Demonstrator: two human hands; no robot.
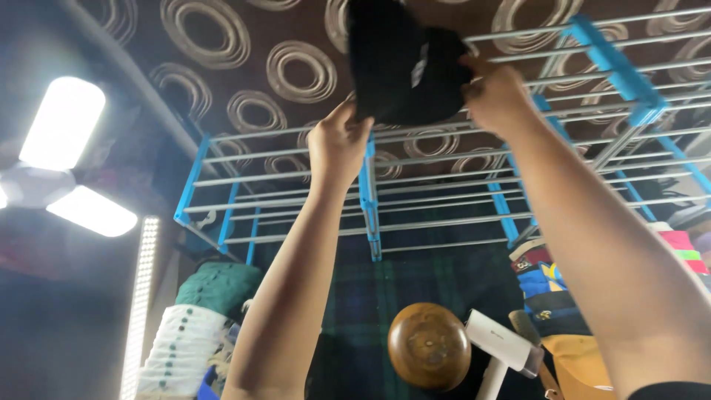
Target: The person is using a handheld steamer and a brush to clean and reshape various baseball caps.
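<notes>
Both hands grasp a black garment: left hand [339,141] at its lower edge, right hand [495,92] pinching its side. The garment [404,63] is up against the overhead rack [592,44]. Likely step: hanging it; next needs draping over a bar.

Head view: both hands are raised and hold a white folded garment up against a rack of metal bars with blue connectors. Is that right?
Not quite: the garment is black, not white, with only a small pale tag on it. The head view shows the left hand and the right hand raised and gripping it from either side, up against the rack of metal bars with blue connectors.
</notes>
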